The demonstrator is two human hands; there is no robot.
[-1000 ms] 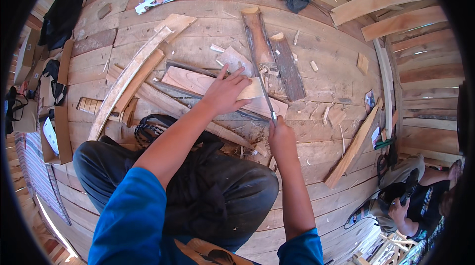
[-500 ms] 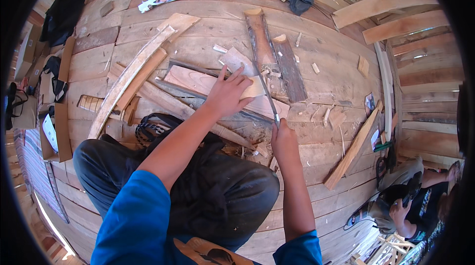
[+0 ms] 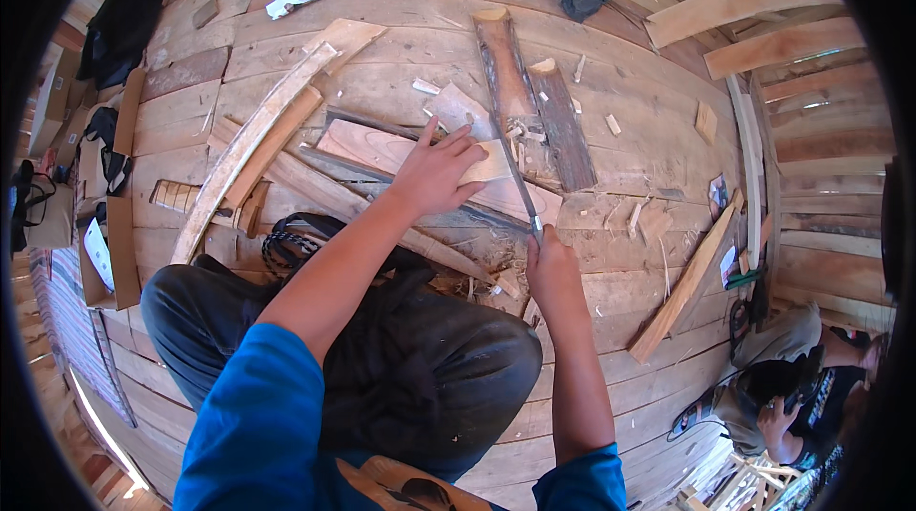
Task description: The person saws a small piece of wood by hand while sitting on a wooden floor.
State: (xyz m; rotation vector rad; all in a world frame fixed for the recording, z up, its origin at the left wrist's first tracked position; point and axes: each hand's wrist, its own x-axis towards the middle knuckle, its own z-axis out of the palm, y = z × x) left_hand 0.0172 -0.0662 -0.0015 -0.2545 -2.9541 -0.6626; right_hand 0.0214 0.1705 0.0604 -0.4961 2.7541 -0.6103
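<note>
One flat, pale wood piece (image 3: 493, 165) is being held over a grained plank (image 3: 367, 148) by the left hand (image 3: 439, 170); beside it, a slim metal tool (image 3: 521, 184) is being clenched by the right hand (image 3: 553, 259).

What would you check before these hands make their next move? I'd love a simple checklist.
1. Tool gripped: ok; the right hand is closed around the near end of the long dark tool.
2. Wood steadied: ok; the left hand presses on the pale wood piece.
3. Left fingers off the tool: ok, a gap shows, though they are close.
4. Surroundings tidy: not ok; loose wood chips lie about.
5. Tool's edge sharp: cannot tell at this size.
6. Bystander clear: ok; another person sits apart, at lower right.
</note>
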